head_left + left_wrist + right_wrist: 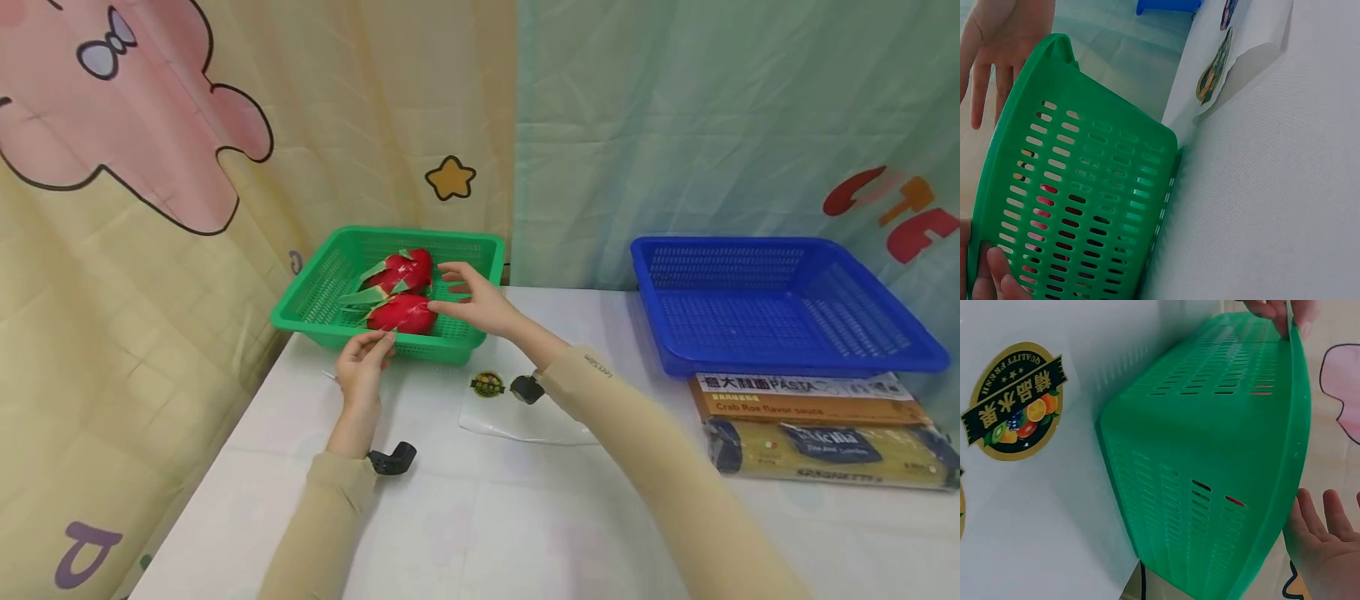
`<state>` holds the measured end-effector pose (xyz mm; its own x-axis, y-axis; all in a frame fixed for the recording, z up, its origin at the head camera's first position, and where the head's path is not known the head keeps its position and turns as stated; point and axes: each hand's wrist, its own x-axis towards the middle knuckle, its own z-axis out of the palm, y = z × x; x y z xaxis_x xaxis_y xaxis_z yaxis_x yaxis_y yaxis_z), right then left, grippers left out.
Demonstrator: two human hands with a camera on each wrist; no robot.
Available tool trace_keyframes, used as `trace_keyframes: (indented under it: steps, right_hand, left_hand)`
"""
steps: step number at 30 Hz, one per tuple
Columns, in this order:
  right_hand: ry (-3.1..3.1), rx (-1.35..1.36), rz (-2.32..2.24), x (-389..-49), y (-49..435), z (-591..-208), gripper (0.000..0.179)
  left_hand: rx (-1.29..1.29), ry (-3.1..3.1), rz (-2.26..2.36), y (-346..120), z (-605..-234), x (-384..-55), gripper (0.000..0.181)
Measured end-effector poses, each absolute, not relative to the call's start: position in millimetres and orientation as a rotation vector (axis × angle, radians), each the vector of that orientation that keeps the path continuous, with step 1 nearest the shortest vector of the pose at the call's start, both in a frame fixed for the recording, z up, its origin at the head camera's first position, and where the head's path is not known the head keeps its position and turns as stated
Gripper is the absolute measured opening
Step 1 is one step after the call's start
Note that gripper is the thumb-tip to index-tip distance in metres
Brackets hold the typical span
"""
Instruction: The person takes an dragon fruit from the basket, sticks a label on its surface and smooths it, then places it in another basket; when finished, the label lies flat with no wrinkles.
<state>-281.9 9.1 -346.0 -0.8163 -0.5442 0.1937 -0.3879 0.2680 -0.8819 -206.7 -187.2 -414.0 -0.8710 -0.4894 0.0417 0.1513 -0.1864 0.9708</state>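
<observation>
Two red dragon fruits with green leafy tips, one behind and one in front, lie in a green plastic basket. My left hand pinches the basket's front rim between thumb and fingers, as both wrist views also show. Over the basket's right side is my right hand, its fingers spread and nothing held, with the thumb close to the front fruit. In the right wrist view that hand appears beyond the basket's rim.
A clear plastic bag with round fruit stickers lies right of the green basket. Farther right stands a blue basket, with an orange pasta box and a spaghetti pack before it. Printed curtains hang behind the white table.
</observation>
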Motion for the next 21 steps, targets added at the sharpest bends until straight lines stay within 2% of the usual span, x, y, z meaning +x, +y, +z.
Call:
trace_keyframes:
  steps: [9, 21]
  right_hand:
    - [2.385, -0.748, -1.556, -301.6, -13.4, -359.9, 0.073]
    - [2.374, -0.833, -1.427, -315.6, -29.3, -366.0, 0.074]
  left_hand:
    - [0.379, -1.699, -2.078, -188.2, -415.3, -205.0, 0.015]
    - [0.370, -1.753, -2.037, -189.9, -415.0, -203.9, 0.026]
